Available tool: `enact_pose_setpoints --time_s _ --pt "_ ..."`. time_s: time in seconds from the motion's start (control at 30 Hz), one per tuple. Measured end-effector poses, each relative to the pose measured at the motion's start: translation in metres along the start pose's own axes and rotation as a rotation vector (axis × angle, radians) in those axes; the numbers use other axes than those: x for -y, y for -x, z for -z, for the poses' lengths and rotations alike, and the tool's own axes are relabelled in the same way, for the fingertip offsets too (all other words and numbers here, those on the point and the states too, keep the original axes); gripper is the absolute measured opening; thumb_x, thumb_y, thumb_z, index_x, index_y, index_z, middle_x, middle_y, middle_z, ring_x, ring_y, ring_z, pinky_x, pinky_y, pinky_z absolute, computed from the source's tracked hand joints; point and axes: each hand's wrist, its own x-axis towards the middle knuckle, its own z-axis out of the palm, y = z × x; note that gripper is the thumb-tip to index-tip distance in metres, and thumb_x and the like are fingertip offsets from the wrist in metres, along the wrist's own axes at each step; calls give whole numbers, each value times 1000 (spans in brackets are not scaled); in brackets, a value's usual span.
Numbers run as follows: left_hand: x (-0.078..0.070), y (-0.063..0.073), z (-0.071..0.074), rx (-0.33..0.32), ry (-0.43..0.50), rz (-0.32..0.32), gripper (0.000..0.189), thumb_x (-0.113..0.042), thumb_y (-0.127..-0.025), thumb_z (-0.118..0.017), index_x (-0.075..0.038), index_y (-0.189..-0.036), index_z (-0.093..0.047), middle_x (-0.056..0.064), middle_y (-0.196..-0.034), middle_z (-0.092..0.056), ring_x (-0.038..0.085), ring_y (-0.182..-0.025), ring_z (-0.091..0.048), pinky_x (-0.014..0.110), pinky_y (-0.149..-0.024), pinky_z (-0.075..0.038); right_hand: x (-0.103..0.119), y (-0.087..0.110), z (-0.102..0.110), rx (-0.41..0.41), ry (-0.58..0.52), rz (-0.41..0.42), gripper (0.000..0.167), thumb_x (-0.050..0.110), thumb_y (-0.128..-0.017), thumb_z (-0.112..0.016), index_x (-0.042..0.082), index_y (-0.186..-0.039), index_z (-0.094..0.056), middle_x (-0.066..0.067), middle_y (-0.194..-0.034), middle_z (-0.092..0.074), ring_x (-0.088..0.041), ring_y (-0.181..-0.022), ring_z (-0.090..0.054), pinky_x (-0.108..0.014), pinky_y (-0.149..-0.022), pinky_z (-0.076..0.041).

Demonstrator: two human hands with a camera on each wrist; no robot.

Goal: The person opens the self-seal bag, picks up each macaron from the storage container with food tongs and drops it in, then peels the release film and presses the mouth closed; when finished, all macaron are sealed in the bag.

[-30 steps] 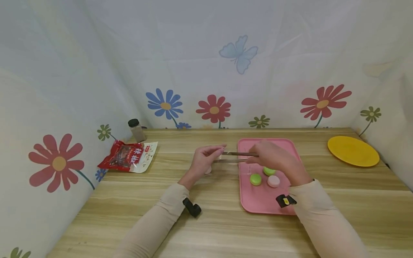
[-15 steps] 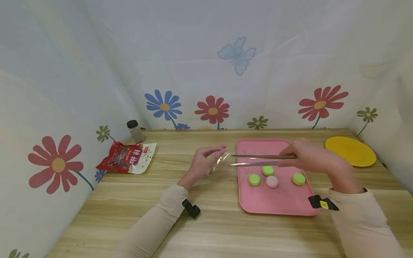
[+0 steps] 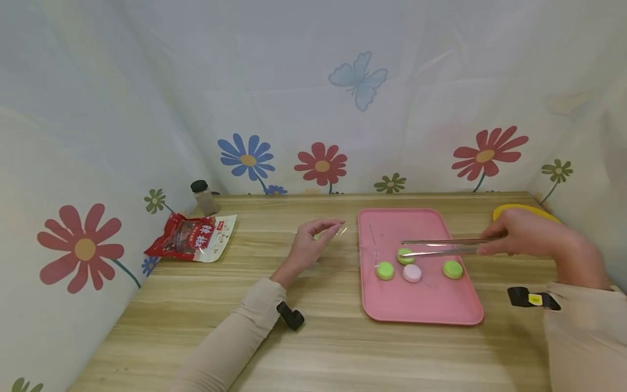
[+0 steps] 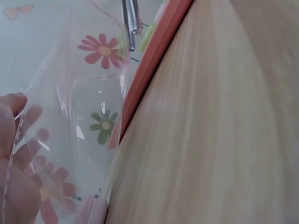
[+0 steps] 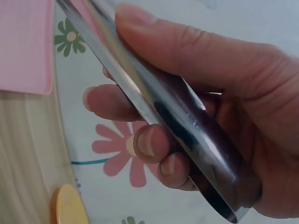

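A clear plastic bag (image 4: 91, 112) hangs from my left hand (image 3: 305, 250), which pinches its edge to the left of the pink tray (image 3: 421, 307). Low in the bag, the left wrist view shows something pinkish (image 4: 96, 210). My right hand (image 3: 531, 237) grips metal tongs (image 3: 446, 252), thumb on one arm and fingers curled round the other. Their parted tips point left over the tray, overlapping a green macaron (image 3: 406, 259). Around it lie a second green macaron (image 3: 385, 271), a pink macaron (image 3: 412, 273) and, farther right, a third green macaron (image 3: 453, 269).
A red and white food packet (image 3: 196, 238) lies at the back left, with a dark-lidded jar (image 3: 204, 198) behind it. At the back right a yellow plate (image 3: 514, 208) is partly hidden by my right hand. A flowered cloth (image 3: 274, 81) walls the wooden table.
My right hand has drawn the tongs rightward from the bag's mouth until their tips are over the tray. The rightmost green macaron has come into sight. My left hand stays put.
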Motion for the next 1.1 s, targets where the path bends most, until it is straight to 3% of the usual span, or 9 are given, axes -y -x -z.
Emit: enact_pose_setpoints --time_s 0.37,0.47,0.57,0.77,0.9,1.1 --pt "2 0 1 -11 10 -5 24 -21 -100 -63 -4 -115 -73 3 -119 -72 16 -112 -65 40 -98 -52 -31 -6 -11 44 -73 -37 46 39 -80 -83 4 -110 -77 6 -69 -58 -10 -61 -52 -24 -57 -47" --pt "1 0 0 -19 13 4 22 -16 -100 -63 -3 -115 -72 6 -118 -72 19 -112 -65 42 -98 -51 -43 -4 -14 61 -114 -3 41 36 -84 -80 5 -110 -77 7 -70 -62 -10 -63 -56 -24 -58 -48" --pt "-2 0 0 -24 10 9 21 -11 -100 -62 1 -115 -71 11 -119 -71 24 -113 -65 46 -100 -50 -52 -3 -17 75 -213 41 25 28 -91 -74 5 -103 -77 5 -65 -62 -14 -57 -57 -25 -52 -46" --pt "-26 4 3 -7 10 6 23 -6 -101 -59 8 -116 -68 20 -120 -69 26 -112 -65 44 -97 -52 -58 -2 -22 82 -341 10 18 25 -95 -70 8 -90 -75 -1 -57 -55 -16 -46 -48 -26 -44 -40" --pt "-36 5 4 -5 14 4 22 -5 -100 -60 8 -116 -68 20 -119 -69 22 -111 -65 37 -95 -53 -62 0 -23 80 -349 -11 21 25 -92 -74 6 -100 -77 -1 -57 -54 -17 -46 -48 -26 -44 -40" --pt "-35 5 4 -1 13 11 23 -7 -101 -60 6 -117 -68 20 -119 -69 23 -111 -65 33 -95 -53 -73 4 -26 23 -246 -53 36 27 -87 -79 2 -112 -75 2 -65 -59 -15 -61 -51 -26 -55 -43"
